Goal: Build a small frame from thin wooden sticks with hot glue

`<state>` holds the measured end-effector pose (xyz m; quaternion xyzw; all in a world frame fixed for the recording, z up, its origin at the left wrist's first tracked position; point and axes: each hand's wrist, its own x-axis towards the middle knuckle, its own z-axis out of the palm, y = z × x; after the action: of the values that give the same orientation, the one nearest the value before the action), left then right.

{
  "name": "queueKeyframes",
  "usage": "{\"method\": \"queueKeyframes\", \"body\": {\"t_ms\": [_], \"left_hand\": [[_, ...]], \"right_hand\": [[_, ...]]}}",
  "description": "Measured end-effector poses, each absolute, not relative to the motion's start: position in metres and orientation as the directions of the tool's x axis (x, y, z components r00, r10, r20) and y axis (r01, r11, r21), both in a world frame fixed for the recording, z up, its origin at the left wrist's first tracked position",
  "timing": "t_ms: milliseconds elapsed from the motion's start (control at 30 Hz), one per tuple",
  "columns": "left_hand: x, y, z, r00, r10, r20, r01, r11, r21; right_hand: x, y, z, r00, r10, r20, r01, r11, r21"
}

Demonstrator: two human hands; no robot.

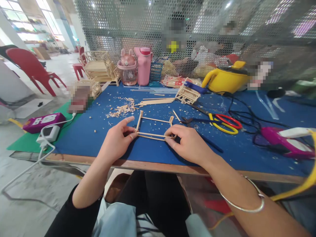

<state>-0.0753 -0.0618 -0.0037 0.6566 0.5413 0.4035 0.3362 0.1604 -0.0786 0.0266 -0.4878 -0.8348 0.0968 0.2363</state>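
Note:
A small rectangular frame of thin wooden sticks is at the front of the blue table, between my two hands. My left hand pinches its near left corner between thumb and fingers, with the index finger stretched out above. At the near right corner, my right hand is closed on the frame, and its fingers hide that joint. Short upright sticks stand at the frame's far corners. Just beyond my right hand lie dark-handled pliers and scissors with red and yellow handles.
Loose sticks and wood scraps lie behind the frame. A small stick structure, a pink bottle and a yellow pot stand farther back. Cables and a purple glue gun are at right; a mesh panel rises behind.

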Motion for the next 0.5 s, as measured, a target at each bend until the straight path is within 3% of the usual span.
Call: {"method": "queueKeyframes", "body": {"t_ms": [100,333,500], "left_hand": [[-0.075,-0.062,-0.005,0.080,0.982,0.168,0.462,-0.186,0.867],[-0.074,-0.065,-0.003,0.051,0.983,0.174,0.514,-0.175,0.840],[-0.072,-0.068,-0.001,0.018,0.980,0.196,0.560,-0.173,0.810]], "right_hand": [[0.165,-0.083,0.020,-0.393,0.863,0.316,0.784,0.495,-0.374],[0.173,-0.092,0.003,-0.245,0.824,0.511,0.806,0.466,-0.365],[0.173,-0.091,0.006,-0.236,0.851,0.469,0.771,0.458,-0.444]]}}
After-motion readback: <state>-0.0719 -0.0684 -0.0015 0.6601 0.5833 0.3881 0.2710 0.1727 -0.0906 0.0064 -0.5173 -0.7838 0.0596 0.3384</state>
